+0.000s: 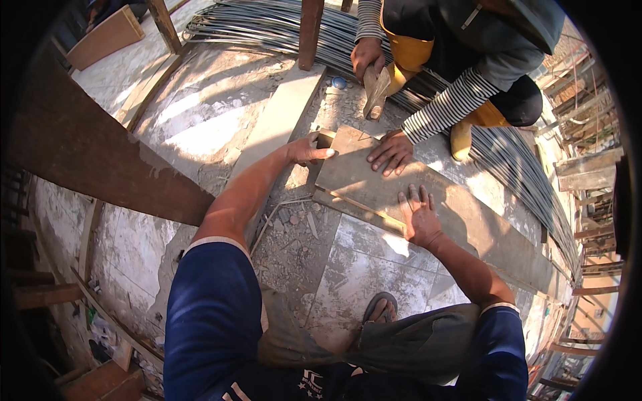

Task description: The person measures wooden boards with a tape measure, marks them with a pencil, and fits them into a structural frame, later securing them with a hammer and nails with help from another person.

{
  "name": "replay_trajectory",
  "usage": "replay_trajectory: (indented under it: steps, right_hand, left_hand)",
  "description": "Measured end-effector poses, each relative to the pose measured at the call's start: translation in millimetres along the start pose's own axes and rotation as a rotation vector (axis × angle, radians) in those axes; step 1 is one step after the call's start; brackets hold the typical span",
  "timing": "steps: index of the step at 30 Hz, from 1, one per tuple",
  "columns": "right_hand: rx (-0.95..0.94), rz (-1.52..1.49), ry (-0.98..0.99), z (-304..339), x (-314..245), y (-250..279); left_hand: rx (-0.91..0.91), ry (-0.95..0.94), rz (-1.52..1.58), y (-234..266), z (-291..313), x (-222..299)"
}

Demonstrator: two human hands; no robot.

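A long brown board (455, 194) lies slantwise before me, running from the middle toward the lower right. At its left end my left hand (309, 150) is closed around a short wood block (325, 138), with the thumb stretched toward the board's end. My right hand (421, 217) rests open on the board's near edge, fingers spread. Under that edge shows a narrow wood strip (361, 210). Across from me a co-worker's hand (392, 152) presses flat on the board. The co-worker's other hand (369, 56) grips a worn wooden tool (376, 90), its exact kind unclear.
Bundled steel rods (267, 30) lie behind the board and curve down the right side. A pale plank (284, 113) lies to the left, near an upright wooden post (310, 33). A large dark beam (100, 147) juts in from the left. Rubble (294, 240) covers the ground below my left hand.
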State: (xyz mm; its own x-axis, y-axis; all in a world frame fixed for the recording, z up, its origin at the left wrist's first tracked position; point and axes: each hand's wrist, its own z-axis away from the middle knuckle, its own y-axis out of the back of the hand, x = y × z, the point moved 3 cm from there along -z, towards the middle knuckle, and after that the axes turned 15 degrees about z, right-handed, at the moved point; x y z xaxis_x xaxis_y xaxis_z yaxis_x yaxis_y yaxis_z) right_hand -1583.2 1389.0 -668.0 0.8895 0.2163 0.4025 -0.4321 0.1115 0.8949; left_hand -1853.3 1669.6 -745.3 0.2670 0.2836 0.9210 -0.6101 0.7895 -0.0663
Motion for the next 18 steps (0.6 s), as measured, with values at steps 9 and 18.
replay_trajectory:
  steps: [9, 18]
  right_hand:
    - [0.018, 0.009, 0.004, 0.1, -1.1, -2.9]
    - [0.02, 0.02, 0.005, 0.5, -2.0, -3.3]
  left_hand:
    - [-0.008, -0.059, -0.051, 4.6, -4.6, -7.6]
    - [-0.016, -0.055, 0.048, -1.0, 3.6, 3.3]
